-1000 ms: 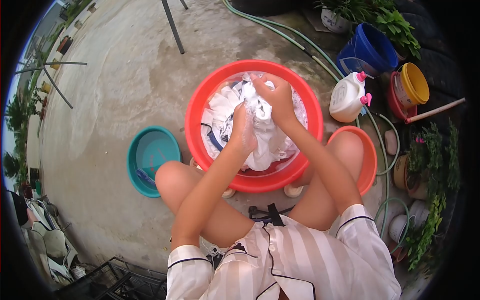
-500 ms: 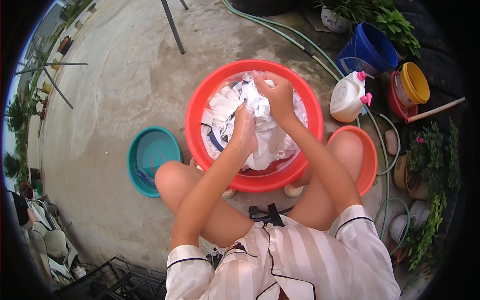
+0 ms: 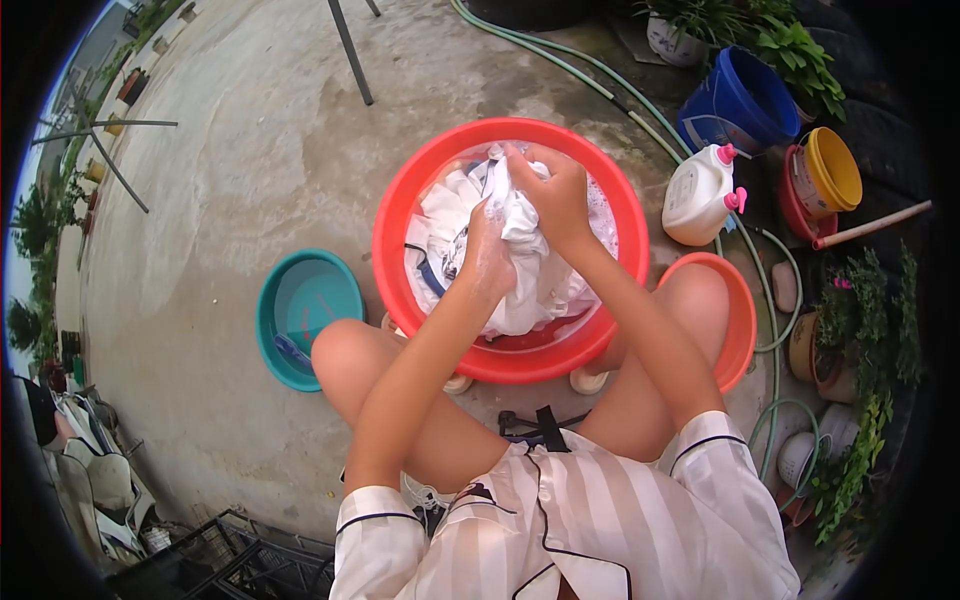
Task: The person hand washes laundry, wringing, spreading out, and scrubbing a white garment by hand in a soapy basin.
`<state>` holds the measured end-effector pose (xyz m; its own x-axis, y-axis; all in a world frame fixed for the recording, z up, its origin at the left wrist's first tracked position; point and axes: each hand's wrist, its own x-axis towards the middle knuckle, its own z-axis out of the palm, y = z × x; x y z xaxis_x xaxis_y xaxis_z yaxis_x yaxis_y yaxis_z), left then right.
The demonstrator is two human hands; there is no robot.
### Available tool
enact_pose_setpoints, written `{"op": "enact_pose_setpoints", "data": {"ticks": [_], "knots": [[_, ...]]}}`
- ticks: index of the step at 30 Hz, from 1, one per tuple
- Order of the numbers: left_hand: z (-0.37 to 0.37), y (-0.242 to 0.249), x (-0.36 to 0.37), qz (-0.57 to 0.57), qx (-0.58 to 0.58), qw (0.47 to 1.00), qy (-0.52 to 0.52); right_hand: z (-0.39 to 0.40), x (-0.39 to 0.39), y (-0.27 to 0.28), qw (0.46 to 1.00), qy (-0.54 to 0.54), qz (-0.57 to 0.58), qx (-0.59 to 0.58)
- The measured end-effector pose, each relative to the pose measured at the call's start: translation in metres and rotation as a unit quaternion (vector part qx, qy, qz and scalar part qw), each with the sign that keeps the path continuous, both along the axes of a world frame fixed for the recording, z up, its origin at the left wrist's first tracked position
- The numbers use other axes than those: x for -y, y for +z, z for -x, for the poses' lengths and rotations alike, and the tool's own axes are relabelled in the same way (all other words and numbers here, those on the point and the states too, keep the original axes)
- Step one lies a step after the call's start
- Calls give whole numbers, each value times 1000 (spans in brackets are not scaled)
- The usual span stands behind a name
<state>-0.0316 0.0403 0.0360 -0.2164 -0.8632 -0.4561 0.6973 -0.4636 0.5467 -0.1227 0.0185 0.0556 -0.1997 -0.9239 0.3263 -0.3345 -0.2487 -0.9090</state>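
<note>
Outdoors, bare concrete ground (image 3: 250,180) carries all containers. Right hand (image 3: 556,198) and left hand (image 3: 487,255) both close their fingers on a bunched white wet garment (image 3: 520,262), the hands nearly touching. The garment sits inside a round red plastic basin (image 3: 400,215) with soapy water, partly raised between the fingers. Left of the basin lies a teal plastic bowl (image 3: 308,315); at its right rim stands a white detergent bottle with pink cap (image 3: 697,195). Beyond: a blue bucket (image 3: 738,100), a yellow-rimmed pail (image 3: 830,170) and a green hose (image 3: 590,65).
</note>
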Motion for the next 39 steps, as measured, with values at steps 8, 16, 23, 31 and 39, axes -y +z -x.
{"op": "enact_pose_setpoints", "data": {"ticks": [8, 16, 23, 31, 39], "knots": [[-23, -87, 31, 240, -149, 959, -33, -13, -44, 1, 913, 185, 249, -266], [1, 11, -1, 0, -54, 998, 12, -2, -8, -2, 998, 13, 46, -48], [-28, -43, 30, 141, -134, 976, -100, -9, -28, -6, 970, 86, 179, -138], [-6, 18, -1, 3, -23, 999, 26, -11, -24, 0, 976, 72, 155, -136], [-2, 17, -3, 37, -18, 998, 37, -8, -24, -5, 963, 53, 204, -169]]}}
